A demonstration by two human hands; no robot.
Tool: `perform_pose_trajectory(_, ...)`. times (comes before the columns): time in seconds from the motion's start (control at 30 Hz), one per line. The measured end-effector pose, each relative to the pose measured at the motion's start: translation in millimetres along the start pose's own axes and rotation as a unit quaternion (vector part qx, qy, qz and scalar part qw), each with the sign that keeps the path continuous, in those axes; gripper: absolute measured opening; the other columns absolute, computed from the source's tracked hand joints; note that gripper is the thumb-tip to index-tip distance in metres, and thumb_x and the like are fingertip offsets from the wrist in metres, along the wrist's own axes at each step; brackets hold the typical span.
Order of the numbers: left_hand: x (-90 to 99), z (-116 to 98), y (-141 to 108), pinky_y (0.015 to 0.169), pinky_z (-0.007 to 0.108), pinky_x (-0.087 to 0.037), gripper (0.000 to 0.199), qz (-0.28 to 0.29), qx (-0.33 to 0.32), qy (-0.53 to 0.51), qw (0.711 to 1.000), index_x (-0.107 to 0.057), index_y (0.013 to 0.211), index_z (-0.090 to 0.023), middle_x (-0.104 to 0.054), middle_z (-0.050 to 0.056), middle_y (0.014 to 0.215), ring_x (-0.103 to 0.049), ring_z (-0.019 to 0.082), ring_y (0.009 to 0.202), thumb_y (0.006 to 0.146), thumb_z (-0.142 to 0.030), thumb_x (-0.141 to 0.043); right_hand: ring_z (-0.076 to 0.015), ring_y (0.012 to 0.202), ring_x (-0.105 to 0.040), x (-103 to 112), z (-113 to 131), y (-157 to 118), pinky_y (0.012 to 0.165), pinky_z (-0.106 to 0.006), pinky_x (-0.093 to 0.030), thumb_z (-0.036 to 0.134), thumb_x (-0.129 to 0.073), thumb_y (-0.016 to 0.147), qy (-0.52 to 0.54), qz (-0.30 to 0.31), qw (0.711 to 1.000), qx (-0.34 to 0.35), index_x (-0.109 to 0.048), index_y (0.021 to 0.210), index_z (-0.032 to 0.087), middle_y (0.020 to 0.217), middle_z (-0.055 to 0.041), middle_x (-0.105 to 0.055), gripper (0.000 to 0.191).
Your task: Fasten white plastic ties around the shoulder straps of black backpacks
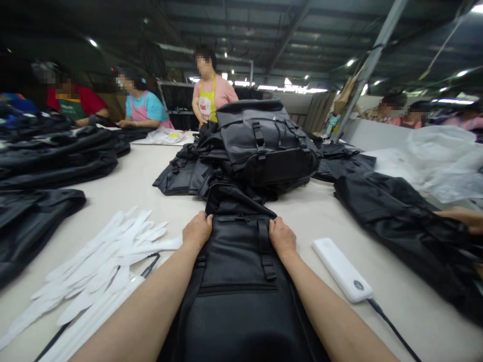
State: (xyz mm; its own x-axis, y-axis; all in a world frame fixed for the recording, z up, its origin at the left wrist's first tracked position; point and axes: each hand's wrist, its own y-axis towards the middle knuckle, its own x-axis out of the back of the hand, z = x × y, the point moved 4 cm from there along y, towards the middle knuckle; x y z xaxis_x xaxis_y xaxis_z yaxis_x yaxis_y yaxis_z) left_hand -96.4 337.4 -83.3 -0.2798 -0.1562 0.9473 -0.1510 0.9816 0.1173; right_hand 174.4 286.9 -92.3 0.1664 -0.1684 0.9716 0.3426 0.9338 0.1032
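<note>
Pale factory worktable (124,188) bears white fabric strips (94,274) at 8 o'clock; at 6 o'clock, left hand (197,232) and right hand (282,238) curl their fingers over a black backpack's (236,276) top edge. Stacked black bags (264,146) stand at 12 o'clock, a white power bank (342,270) at 4 o'clock.

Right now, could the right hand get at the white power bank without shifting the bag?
Probably yes. The right hand is on the edge of the black backpack, and the white power bank lies on the bare table to its right. Nothing visible stands between them; the cable leaves the bank's far end.
</note>
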Motion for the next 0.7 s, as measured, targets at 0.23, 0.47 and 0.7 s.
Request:
perform_pose_trajectory(0.23, 21.7, 2.2, -8.9, 0.079, 0.031, -0.044, 0.028, -0.044, -0.028, -0.049, 0.997, -0.054, 0.1, -0.018, -0.062, 0.01, 0.101, -0.057, 0.022, 0.095, 0.086, -0.034, -0.035, -0.0212, 0.083, -0.063, 13.3, 4.6, -10.2, 0.071, -0.031, -0.043, 0.038, -0.023, 0.094, 0.011, 0.017, 1.0, -0.002, -0.048, 0.105, 0.015, 0.088, -0.0098, -0.065, 0.036)
perform_pose_trajectory(0.47, 71.3, -13.3, -54.9, 0.091, 0.034, -0.038, 0.028, -0.079, -0.128, -0.043, 0.988, -0.053, 0.107, -0.02, -0.059, 0.008, 0.11, -0.05, 0.023, 0.106, 0.08, -0.025, -0.048, -0.0227, 0.091, -0.06, 29.0, -1.6, -13.4, 0.078, -0.034, -0.042, 0.04, -0.032, 0.091, 0.048, 0.04, 0.997, 0.035, -0.056, 0.1, 0.017, 0.094, -0.0113, -0.063, 0.034)
perform_pose_trajectory(0.7, 52.0, -36.1, -95.8, 0.102, 0.038, -0.028, 0.038, 0.002, -0.247, -0.056, 0.967, -0.052, 0.117, -0.02, -0.051, 0.009, 0.128, -0.04, 0.023, 0.123, 0.081, -0.033, -0.05, -0.0287, 0.099, -0.056, 45.2, -14.9, 26.0, 0.083, -0.037, -0.04, 0.043, -0.042, 0.085, 0.119, 0.052, 0.991, -0.018, -0.062, 0.096, 0.005, 0.099, -0.023, -0.061, 0.045)
